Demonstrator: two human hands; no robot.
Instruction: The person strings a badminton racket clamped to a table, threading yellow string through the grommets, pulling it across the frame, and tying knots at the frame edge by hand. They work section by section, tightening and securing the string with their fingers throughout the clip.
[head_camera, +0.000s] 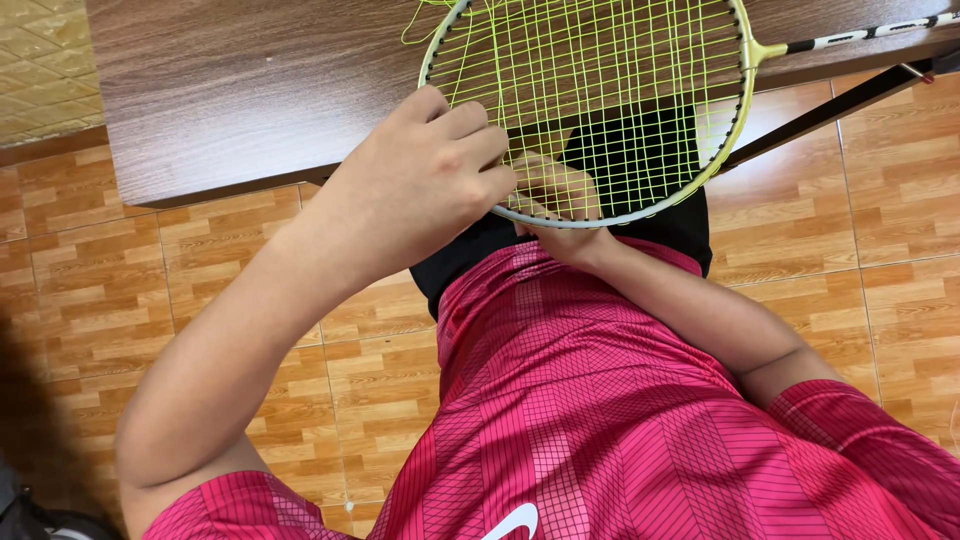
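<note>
The yellow-green badminton racket with a pale metal frame and bright yellow-green stringing (600, 90) lies with its head overhanging the near edge of the dark brown wood-grain worktop (250, 90), its black-and-white shaft running off to the right. This placement appears to leave the lower arc of the frame free above the lap, so that both sides of the string bed can be reached.

The left hand (430, 170) comes in from above the strings at the lower left of the frame. Its fingers (470, 135) are curled shut and pinched against the string bed near the rim; whether a single string is caught between them cannot be told.

The right hand (560, 205) sits beneath the racket head, seen through the stringing, with its fingers bent upward and touching the strings from the underside, just beside the bottom rim. Its exact grip is hidden by the mesh.

A loose end of yellow-green string (420, 20) curls off the frame's upper left. Below are the pink patterned shirt (600, 400), black shorts (640, 150) and orange-brown tiled floor (120, 260).
</note>
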